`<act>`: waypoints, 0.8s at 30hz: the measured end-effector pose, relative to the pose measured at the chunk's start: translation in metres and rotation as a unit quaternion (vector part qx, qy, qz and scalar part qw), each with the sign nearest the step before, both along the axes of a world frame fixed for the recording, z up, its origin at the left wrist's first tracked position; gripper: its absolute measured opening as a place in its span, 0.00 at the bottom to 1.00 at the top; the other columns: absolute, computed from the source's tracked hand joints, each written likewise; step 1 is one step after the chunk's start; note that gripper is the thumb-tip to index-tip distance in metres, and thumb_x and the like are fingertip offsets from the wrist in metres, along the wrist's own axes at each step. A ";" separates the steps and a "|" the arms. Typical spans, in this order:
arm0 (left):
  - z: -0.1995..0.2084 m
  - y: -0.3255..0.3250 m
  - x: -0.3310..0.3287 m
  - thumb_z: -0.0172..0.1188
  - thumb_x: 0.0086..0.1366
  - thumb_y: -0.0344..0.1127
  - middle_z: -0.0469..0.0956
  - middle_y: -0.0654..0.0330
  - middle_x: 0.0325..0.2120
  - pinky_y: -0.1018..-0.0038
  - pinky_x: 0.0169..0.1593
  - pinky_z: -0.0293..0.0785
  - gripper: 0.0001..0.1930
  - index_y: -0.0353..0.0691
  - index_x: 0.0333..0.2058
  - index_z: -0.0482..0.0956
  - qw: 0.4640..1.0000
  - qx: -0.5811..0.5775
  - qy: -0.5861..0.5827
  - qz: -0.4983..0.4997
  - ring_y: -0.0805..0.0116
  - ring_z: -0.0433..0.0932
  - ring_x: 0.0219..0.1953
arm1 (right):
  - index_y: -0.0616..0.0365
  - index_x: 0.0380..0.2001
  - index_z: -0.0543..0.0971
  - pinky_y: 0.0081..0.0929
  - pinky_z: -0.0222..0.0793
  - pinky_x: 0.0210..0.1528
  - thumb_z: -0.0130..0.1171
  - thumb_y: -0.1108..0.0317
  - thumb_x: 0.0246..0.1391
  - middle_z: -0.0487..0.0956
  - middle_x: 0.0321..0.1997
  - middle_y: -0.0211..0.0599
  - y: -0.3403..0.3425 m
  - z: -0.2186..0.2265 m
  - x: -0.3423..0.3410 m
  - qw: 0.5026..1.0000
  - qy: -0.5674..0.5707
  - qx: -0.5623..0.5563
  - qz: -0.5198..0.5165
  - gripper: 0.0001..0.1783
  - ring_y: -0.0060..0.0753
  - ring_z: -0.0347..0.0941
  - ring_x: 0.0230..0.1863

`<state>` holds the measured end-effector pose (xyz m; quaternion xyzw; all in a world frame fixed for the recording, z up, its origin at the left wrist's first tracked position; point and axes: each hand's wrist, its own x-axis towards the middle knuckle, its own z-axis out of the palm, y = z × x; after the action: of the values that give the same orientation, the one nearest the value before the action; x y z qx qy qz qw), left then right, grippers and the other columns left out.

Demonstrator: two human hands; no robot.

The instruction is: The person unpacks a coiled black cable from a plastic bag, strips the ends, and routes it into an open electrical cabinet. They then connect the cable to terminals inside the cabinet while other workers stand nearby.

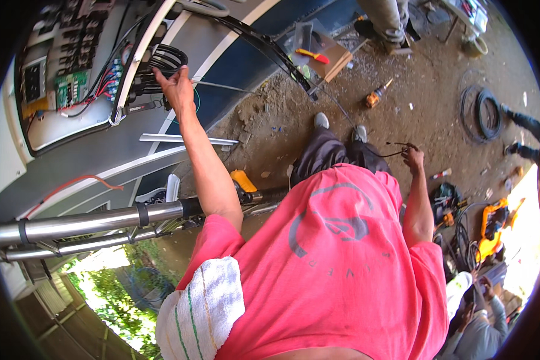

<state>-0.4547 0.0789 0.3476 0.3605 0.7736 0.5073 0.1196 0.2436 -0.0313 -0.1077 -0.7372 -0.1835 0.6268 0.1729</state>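
My left hand [177,91] reaches up to a bundle of black cables [167,59] beside an open electrical cabinet [121,90]. Its thumb and fingers are bent around the lower part of the bundle, and some fingertips are hidden there. Inside the cabinet are a green circuit board [72,89] and thin coloured wires [109,81]. Low at my right side, my right hand [413,157] pinches a thin dark cable [392,155], whose free end points to the left.
A metal pole structure [90,222] runs beside my left arm. On the dirt ground lie a cordless drill [376,96], a cardboard box [337,60] with a red-and-yellow tool [313,56], and a coil of black cable [489,115]. Other people stand ahead and at right.
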 end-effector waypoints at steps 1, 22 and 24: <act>0.002 -0.002 0.001 0.67 0.72 0.29 0.86 0.57 0.35 0.73 0.34 0.77 0.54 0.42 0.83 0.35 1.000 -0.017 0.006 0.009 0.72 0.78 0.28 | 0.45 0.66 0.81 0.30 0.76 0.40 0.50 0.62 0.73 0.90 0.49 0.27 -0.006 -0.002 0.003 1.000 -0.004 -0.007 -0.002 0.23 0.26 0.87 0.45; -0.076 -0.013 0.001 0.70 0.73 0.35 0.84 0.56 0.42 0.70 0.37 0.75 0.38 0.35 0.75 0.61 0.992 -0.071 -0.094 -0.055 0.71 0.77 0.36 | 0.56 0.62 0.83 0.29 0.75 0.27 0.56 0.70 0.66 0.90 0.41 0.39 -0.007 -0.010 -0.033 1.000 -0.001 0.014 -0.023 0.23 0.31 0.87 0.34; -0.114 -0.021 0.016 0.72 0.73 0.39 0.81 0.54 0.53 0.70 0.45 0.77 0.34 0.35 0.71 0.71 0.985 -0.116 -0.111 -0.063 0.71 0.78 0.44 | 0.58 0.58 0.86 0.32 0.78 0.27 0.58 0.69 0.64 0.90 0.36 0.40 -0.008 -0.021 -0.025 0.999 -0.017 0.024 -0.012 0.21 0.32 0.87 0.30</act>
<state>-0.4390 0.0575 0.2331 0.3331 0.7851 0.4423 0.2776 0.2189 -0.0394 -0.1282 -0.7456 -0.1929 0.6074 0.1949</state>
